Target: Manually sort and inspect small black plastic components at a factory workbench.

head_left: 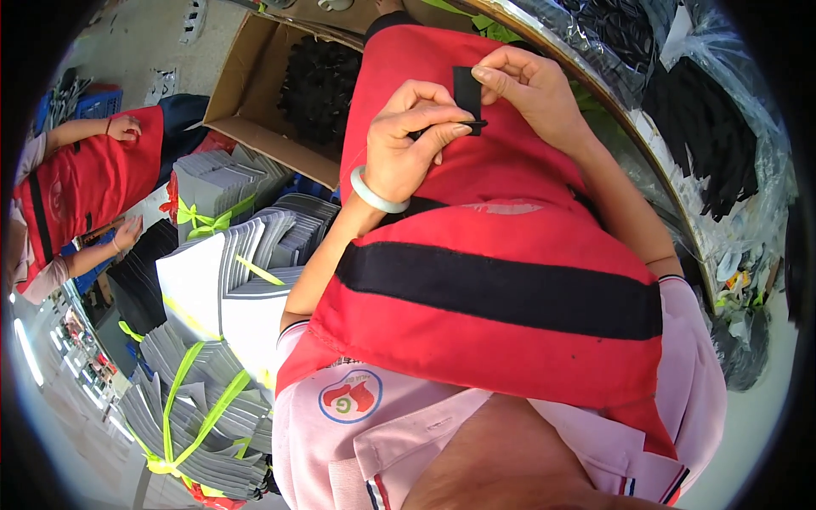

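Observation:
A short black strip [466,88], apparently fabric, is stretched between my two hands above the red apron [501,280] over my lap. My left hand [410,140], with a pale bangle at its wrist, is closed in a pinch on the strip's lower end. A thin dark edge sticks out past those fingertips, and I cannot tell whether it is a fold or a separate piece. At the strip's upper right edge, my right hand [531,89] pinches it between thumb and forefinger.
An open cardboard box [240,81] holds black pieces [316,85]. Grey-white sheet stacks [212,276], some tied with yellow-green ribbon [176,399], stand at left. Black strips [699,127] and clear plastic [748,93] lie on the right-hand table. Another person [89,183] works at far left.

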Available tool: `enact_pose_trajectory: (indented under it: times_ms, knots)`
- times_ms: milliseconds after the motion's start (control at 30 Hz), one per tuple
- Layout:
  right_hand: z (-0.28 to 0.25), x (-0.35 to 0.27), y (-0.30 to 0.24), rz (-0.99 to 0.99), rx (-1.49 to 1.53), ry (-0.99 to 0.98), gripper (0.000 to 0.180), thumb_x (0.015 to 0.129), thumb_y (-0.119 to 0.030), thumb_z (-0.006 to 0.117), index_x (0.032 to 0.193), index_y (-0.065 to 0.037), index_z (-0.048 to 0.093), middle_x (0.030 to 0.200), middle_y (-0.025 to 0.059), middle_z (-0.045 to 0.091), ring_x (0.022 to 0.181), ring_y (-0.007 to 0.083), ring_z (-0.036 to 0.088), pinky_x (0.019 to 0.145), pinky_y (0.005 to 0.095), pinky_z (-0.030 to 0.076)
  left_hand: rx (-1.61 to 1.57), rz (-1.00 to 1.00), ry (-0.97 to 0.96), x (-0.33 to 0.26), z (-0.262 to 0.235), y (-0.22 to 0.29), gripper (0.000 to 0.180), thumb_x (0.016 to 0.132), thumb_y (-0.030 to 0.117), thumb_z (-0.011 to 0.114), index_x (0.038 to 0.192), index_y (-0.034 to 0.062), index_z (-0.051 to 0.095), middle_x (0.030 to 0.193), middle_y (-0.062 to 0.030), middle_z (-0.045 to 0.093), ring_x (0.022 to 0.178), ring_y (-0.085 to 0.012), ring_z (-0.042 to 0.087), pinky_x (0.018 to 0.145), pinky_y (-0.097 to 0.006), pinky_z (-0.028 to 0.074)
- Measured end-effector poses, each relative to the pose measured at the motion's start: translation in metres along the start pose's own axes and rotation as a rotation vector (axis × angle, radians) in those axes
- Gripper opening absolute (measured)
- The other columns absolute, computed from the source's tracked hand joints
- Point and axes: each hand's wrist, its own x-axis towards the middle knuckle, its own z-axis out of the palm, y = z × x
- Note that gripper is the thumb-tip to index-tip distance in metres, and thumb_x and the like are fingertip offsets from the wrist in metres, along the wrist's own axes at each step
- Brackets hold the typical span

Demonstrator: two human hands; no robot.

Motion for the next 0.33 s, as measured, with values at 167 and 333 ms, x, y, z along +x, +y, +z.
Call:
enact_pose_trajectory:
  times_ms: [167, 333]
  knots:
    - [0.003, 0.001, 0.005, -0.008, 0.073, 0.02, 0.017, 0.093, -0.016, 0.061, 0.095, 0.0, 0.061, 0.081, 0.0037, 0.064, 0.072, 0.007, 0.06, 0.066, 0.0212, 0.05, -0.039, -0.038, -0.008, -0.002, -0.003, 0.0, 0.015, 0.08, -0.009, 0.066, 0.091, -0.0009, 0.071, 0.098, -0.0048, 0.055, 0.063, -0.0054, 0.053, 0.049, -0.016, 0.042]
    - [0.007, 0.008, 0.014, -0.015, 0.113, 0.006, 0.021, 0.09, -0.019, 0.065, 0.099, -0.001, 0.059, 0.084, 0.004, 0.065, 0.071, 0.0086, 0.061, 0.066, 0.0208, 0.05, -0.049, -0.077, -0.018, -0.007, -0.006, 0.0, 0.015, 0.081, -0.007, 0.066, 0.093, 0.0, 0.071, 0.098, -0.0051, 0.055, 0.06, -0.0057, 0.053, 0.049, -0.017, 0.044]
